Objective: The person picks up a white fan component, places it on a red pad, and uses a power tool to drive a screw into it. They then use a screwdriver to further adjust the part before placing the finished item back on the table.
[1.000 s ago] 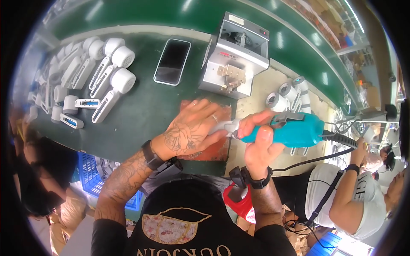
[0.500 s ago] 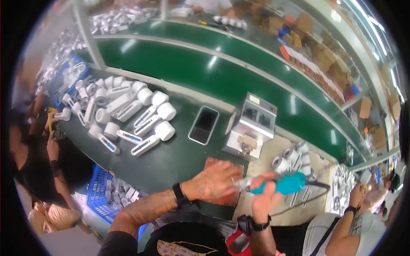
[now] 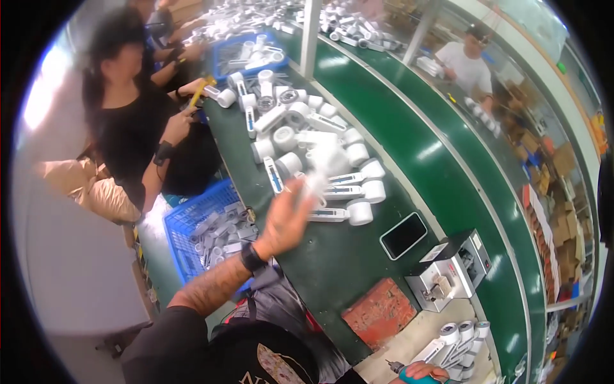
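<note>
My left hand (image 3: pixel 286 221) reaches over the green bench, its fingers closed around a white round-headed device with a handle (image 3: pixel 325 157); motion smears it. Several similar white devices (image 3: pixel 359 212) lie heaped under and around it, some with a blue strip on the handle. At the lower edge, my right hand (image 3: pixel 427 371) is closed around a teal electric screwdriver (image 3: pixel 416 379), only partly in view. A worn red pad (image 3: pixel 380 313) lies on the bench between my two hands.
A phone (image 3: pixel 403 236) and a small grey machine (image 3: pixel 451 272) stand along the bench's far edge. More white devices (image 3: pixel 451 349) sit at the lower right. Left are a blue basket of parts (image 3: pixel 182 240) and a person holding a yellow tool (image 3: pixel 199 93). A green conveyor (image 3: pixel 409 137) runs behind.
The view has swung left. My left hand has gone from the red pad to the heap with a white device in it. My right hand keeps the screwdriver, now at the lower edge.
</note>
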Available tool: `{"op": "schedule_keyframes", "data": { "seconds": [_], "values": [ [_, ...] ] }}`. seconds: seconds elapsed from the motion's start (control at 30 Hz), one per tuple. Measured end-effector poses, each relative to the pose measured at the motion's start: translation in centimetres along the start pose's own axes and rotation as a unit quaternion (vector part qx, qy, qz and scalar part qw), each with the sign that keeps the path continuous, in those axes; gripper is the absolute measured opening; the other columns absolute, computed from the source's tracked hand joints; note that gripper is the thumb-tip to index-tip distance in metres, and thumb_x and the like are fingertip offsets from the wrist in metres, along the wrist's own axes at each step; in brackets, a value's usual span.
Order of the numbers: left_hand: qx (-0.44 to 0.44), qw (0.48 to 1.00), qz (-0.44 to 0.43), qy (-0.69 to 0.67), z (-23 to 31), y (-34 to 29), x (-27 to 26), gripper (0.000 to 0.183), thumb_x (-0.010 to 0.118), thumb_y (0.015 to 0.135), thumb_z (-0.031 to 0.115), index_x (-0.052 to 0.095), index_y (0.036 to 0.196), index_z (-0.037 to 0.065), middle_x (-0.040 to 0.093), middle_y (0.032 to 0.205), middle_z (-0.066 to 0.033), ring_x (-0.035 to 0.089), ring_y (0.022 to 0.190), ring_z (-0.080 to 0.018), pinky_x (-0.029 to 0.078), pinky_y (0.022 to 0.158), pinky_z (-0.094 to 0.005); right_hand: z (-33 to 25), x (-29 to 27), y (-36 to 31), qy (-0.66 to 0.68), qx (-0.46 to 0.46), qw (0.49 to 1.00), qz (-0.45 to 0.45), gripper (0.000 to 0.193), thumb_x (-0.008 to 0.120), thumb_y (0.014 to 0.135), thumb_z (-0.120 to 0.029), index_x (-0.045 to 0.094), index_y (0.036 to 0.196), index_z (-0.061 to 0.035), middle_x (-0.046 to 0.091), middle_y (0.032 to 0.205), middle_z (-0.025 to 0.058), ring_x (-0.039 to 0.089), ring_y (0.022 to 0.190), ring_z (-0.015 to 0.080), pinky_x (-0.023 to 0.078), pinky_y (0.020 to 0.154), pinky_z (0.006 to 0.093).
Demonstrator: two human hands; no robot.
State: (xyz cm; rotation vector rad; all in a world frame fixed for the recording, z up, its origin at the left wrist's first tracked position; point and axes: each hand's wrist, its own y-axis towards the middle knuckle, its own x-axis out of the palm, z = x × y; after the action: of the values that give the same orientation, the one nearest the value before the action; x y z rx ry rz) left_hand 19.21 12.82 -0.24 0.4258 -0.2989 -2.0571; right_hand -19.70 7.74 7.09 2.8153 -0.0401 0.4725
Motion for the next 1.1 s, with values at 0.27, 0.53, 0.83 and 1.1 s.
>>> {"op": "schedule_keyframes", "data": {
  "seconds": [0.27, 0.53, 0.83, 1.1],
  "values": [
    [0.027, 0.872, 0.250, 0.419, -12.1, 11.4, -14.4, 0.041, 0.063, 0.091, 0.021, 0.058, 0.125, -0.002, 0.065, 0.114, -0.0279, 0.061, 0.105, -0.0453, 0.048, 0.092, -0.0492, 0.7, 0.5, -0.8, -0.005, 0.011, 0.999, -0.034, 0.049, 0.051, 0.097, -0.049, 0.051, 0.099, 0.0004, 0.046, 0.071, 0.0082, 0.045, 0.063, 0.0204, 0.040, 0.060, 0.0335],
    [0.159, 0.951, 0.130, 0.230, 0.1, 8.9, -3.2, 0.031, 0.065, 0.096, 0.016, 0.061, 0.120, -0.003, 0.066, 0.114, -0.0170, 0.062, 0.105, -0.0224, 0.047, 0.093, -0.0353, 1.2, -0.1, -0.5, -0.077, 0.013, 0.997, -0.007, 0.065, 0.064, 0.088, -0.063, 0.048, 0.101, -0.0016, 0.052, 0.064, 0.0082, 0.051, 0.054, 0.0184, 0.042, 0.049, 0.0309],
    [0.351, 0.843, -0.407, 0.013, 15.7, -13.4, 23.1, 0.025, 0.070, 0.088, 0.028, 0.067, 0.082, 0.004, 0.069, 0.084, -0.0108, 0.069, 0.072, -0.0280, 0.056, 0.063, -0.0390, -1.4, -3.3, -2.4, -0.055, 0.020, 0.998, -0.011, 0.065, 0.070, 0.083, -0.061, 0.048, 0.101, -0.0021, 0.051, 0.065, 0.0054, 0.053, 0.055, 0.0184, 0.043, 0.050, 0.0310],
    [0.319, 0.820, -0.472, 0.059, 15.0, -19.4, 33.0, 0.034, 0.061, 0.087, 0.036, 0.063, 0.073, 0.005, 0.064, 0.079, -0.0137, 0.065, 0.071, -0.0348, 0.051, 0.064, -0.0474, -1.7, -5.8, -4.3, -0.009, 0.035, 0.999, -0.001, 0.068, 0.079, 0.080, -0.051, 0.052, 0.111, 0.0026, 0.060, 0.082, 0.0111, 0.059, 0.070, 0.0183, 0.048, 0.062, 0.0304]
  ]
}}
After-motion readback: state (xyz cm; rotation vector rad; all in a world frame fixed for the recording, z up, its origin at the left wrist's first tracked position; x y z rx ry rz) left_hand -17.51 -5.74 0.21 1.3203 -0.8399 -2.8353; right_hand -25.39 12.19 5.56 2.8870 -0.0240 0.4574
